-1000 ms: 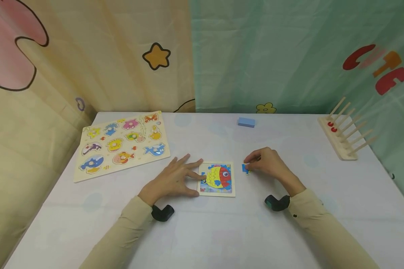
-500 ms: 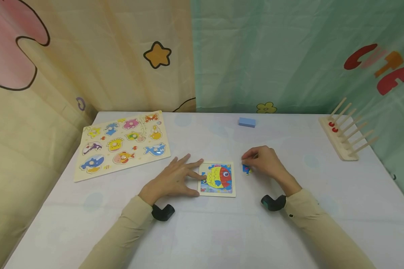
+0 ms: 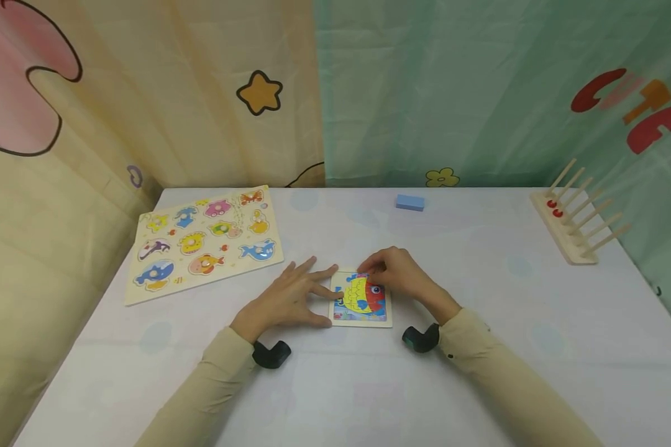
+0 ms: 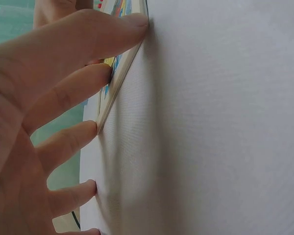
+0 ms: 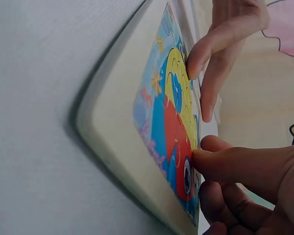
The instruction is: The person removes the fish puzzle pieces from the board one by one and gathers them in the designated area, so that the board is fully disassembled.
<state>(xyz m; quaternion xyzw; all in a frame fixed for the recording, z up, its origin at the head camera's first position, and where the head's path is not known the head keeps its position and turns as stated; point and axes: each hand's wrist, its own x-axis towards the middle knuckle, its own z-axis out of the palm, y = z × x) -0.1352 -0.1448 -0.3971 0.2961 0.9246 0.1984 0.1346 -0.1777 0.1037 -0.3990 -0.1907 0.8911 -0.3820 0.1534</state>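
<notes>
A small square jigsaw puzzle (image 3: pixel 360 323) with a pale wooden frame lies flat on the table, showing a yellow and red fish (image 5: pixel 179 129). My left hand (image 3: pixel 284 299) is spread at its left side. The thumb (image 4: pixel 133 22) touches the frame's near left corner, and one fingertip rests on the picture by the fish's tail. My right hand (image 3: pixel 401 273) is over the puzzle's far edge, thumb and fingers pinched together at the picture above the fish's head. The blue puzzle piece in its grip is almost wholly hidden by the fingers.
A large wooden peg puzzle (image 3: pixel 237 226) with sea animals lies at the back left. Near the back edge sits a blue block (image 3: pixel 410 202). A wooden peg rack (image 3: pixel 565 233) with red beads stands at the right. Patterned curtains (image 3: pixel 380 93) rise behind the white table (image 3: pixel 335 397).
My right hand has carried the blue puzzle piece leftward from the bare table onto the far part of the fish puzzle. My left hand has stayed in place.
</notes>
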